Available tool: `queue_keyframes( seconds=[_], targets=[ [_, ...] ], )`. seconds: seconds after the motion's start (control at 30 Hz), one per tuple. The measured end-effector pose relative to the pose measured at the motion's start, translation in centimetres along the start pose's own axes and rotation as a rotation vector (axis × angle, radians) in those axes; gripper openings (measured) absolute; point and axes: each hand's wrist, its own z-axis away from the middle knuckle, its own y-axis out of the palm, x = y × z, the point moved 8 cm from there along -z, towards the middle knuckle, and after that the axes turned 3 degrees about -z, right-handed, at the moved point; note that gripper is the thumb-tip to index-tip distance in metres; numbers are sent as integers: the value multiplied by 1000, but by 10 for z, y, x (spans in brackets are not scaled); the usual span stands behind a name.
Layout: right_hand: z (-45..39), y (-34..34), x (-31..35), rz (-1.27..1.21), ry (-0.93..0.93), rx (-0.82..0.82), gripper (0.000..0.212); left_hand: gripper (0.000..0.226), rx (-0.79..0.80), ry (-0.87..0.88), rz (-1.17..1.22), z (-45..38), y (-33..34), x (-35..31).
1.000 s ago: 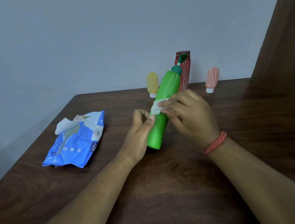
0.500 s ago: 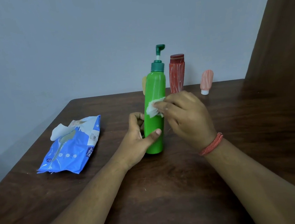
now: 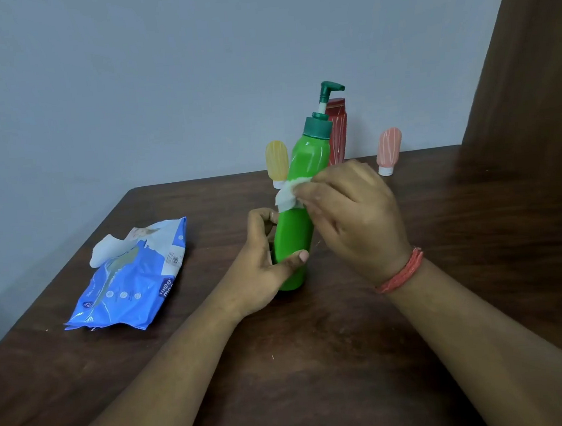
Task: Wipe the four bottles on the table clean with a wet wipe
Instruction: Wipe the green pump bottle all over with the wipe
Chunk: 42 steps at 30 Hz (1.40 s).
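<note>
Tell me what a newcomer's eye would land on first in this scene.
First, the bright green pump bottle at the table's middle, gripped low by the left hand while the right hand presses a white wipe against its side. Next, the blue wipe pack lying to the left. Behind stand a yellow bottle, a red bottle and a pink bottle.

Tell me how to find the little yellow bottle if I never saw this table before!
Look at the far edge of the brown table, by the wall, where bottles stand. Left of the tall green pump bottle that the hands hold is the yellow bottle. It is small, stands on its white cap, and is the only yellow one; its pink twin stands far to the right.
</note>
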Motion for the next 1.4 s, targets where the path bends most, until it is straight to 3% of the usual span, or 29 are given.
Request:
queue_keyframes(
  seconds=[0.13, 0.27, 0.43, 0.7, 0.87, 1.03, 1.2, 1.33, 1.4],
  targets=[
    [-6, -22, -21, -6, 114, -137, 12, 47, 14, 25, -63, -1, 2, -3],
    [-7, -16, -8, -16, 35, -89, 13, 46, 21, 33, -102, 0, 2, -4],
    [-9, -34, -23, -2, 147, -216, 12, 46, 46, 47, -143, 0, 7, -8],
    [-6, -31, -35, -7, 251, -200, 19, 48, 43, 35, -142, -1, 7, -5],
    [-11, -28, -26, -5, 162, -160, 17, 48, 48, 47, -155, -2, 6, -6],
    [-3, -18, -39, -89, 291, -148, 10, 48, 33, 34, -112, -5, 3, -3],
    [-5, -7, -24, -84, 124, -28, 8, 47, 22, 48, -123, -5, 1, -2],
    [-6, -21, -38, -71, 232, -139, 10, 45, 33, 43, -122, -6, 2, -3],
    [-6, -17, -31, -62, 190, -104, 8, 45, 30, 53, -120, -6, 2, -3]
  ],
)
